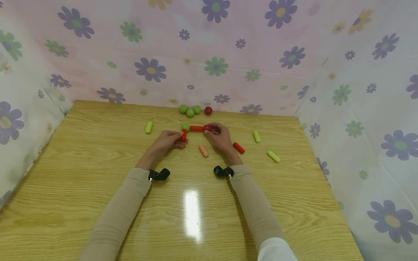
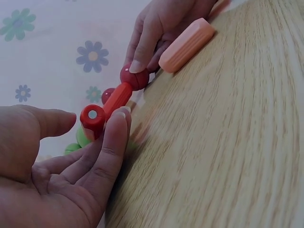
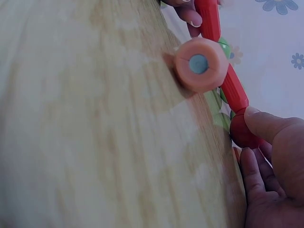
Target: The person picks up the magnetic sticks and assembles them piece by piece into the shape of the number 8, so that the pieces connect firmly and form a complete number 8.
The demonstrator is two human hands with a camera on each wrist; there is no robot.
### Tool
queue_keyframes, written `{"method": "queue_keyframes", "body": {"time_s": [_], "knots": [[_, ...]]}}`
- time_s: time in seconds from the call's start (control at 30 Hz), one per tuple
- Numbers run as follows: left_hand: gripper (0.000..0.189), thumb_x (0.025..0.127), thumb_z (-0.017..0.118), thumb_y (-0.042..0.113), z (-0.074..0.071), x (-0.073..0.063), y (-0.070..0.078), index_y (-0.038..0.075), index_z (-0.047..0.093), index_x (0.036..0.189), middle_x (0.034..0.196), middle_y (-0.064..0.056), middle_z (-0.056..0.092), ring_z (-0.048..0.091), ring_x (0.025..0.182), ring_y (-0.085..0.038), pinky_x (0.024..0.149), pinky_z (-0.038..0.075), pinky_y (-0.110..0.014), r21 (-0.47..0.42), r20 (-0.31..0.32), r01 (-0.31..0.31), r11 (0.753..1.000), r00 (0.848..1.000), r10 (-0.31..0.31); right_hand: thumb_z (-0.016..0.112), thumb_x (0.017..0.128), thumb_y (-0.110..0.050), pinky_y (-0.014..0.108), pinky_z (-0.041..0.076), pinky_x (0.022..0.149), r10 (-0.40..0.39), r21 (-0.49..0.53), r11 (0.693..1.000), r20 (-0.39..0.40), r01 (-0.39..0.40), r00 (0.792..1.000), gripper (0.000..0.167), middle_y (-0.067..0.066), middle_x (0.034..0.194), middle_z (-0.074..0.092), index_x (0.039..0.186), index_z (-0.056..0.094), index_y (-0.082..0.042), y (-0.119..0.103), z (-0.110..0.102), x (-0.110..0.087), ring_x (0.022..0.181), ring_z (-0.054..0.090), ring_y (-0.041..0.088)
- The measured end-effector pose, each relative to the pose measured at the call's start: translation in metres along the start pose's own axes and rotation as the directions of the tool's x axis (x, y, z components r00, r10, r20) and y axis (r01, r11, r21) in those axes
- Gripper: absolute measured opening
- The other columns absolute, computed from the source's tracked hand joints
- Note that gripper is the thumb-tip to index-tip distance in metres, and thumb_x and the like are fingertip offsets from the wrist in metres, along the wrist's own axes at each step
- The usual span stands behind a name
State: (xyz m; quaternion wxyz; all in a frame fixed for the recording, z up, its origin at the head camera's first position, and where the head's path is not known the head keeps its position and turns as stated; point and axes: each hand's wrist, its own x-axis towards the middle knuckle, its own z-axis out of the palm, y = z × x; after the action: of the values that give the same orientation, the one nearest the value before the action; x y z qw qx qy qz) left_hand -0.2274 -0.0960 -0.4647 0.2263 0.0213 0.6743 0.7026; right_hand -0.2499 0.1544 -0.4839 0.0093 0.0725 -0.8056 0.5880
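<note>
My left hand (image 1: pixel 169 139) pinches a short red rod (image 1: pixel 184 135) between thumb and fingers; its near end shows a pale disc in the left wrist view. The rod's far end meets a green ball (image 1: pixel 185 127). From that ball a second red rod (image 1: pixel 196 128) runs right to a dark red ball (image 2: pixel 134 77). My right hand (image 1: pixel 220 137) holds this dark red ball with its thumb (image 3: pixel 261 124) on one side and fingers on the other. Between the hands lies an orange-pink rod (image 1: pixel 203 150), loose on the table.
Several green balls (image 1: pixel 190 113) and another dark red ball (image 1: pixel 208 111) sit at the table's back edge by the flowered cloth. A yellow-green rod (image 1: pixel 148 127) lies left. Right of my right hand lie a red rod (image 1: pixel 238 148) and two yellow-green rods (image 1: pixel 273 156).
</note>
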Motion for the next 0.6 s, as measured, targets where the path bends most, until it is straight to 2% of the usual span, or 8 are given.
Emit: {"method": "queue_keyframes", "body": {"time_s": [0.2,0.33,0.47,0.6], "knots": [[0.042,0.111,0.045,0.02,-0.002,-0.003,0.001,-0.015,0.055,0.132,0.119,-0.027,0.066,0.07,0.086,-0.011,0.079,0.058,-0.024,0.037,0.008,0.001,0.999,1.0,-0.001,0.07,0.097,-0.009,0.031,0.053,0.095,0.027,0.028,0.999,0.003,-0.027,1.0,0.035,0.018,0.123,0.064,0.13,0.063,0.001,0.0,0.0,-0.001,0.108,0.062,0.026],[0.041,0.111,0.044,0.02,-0.006,-0.006,0.002,-0.013,0.056,0.133,0.123,-0.03,0.064,0.07,0.088,-0.012,0.08,0.058,-0.025,0.088,0.016,-0.008,0.996,1.0,0.006,0.069,0.097,-0.008,0.033,0.053,0.096,0.007,0.006,1.0,0.004,-0.007,1.0,0.035,0.02,0.123,0.064,0.13,0.063,0.002,0.0,-0.001,-0.001,0.109,0.062,0.028],[0.041,0.111,0.044,0.018,-0.013,-0.009,0.004,-0.014,0.054,0.135,0.122,-0.031,0.064,0.07,0.088,-0.013,0.081,0.059,-0.026,0.132,0.015,-0.032,0.991,0.999,0.03,0.069,0.097,-0.007,0.036,0.053,0.097,-0.006,-0.004,1.0,0.009,0.006,1.0,0.036,0.022,0.124,0.064,0.13,0.063,0.003,0.0,-0.001,0.0,0.11,0.062,0.031],[0.041,0.111,0.045,0.019,-0.019,-0.008,0.004,-0.013,0.055,0.134,0.118,-0.031,0.065,0.069,0.086,-0.013,0.079,0.059,-0.026,0.131,-0.005,-0.068,0.989,0.998,0.069,0.07,0.097,-0.008,0.036,0.053,0.097,-0.006,-0.004,1.0,0.013,0.006,1.0,0.036,0.022,0.124,0.064,0.131,0.063,0.003,-0.001,-0.001,0.0,0.11,0.062,0.031]]}}
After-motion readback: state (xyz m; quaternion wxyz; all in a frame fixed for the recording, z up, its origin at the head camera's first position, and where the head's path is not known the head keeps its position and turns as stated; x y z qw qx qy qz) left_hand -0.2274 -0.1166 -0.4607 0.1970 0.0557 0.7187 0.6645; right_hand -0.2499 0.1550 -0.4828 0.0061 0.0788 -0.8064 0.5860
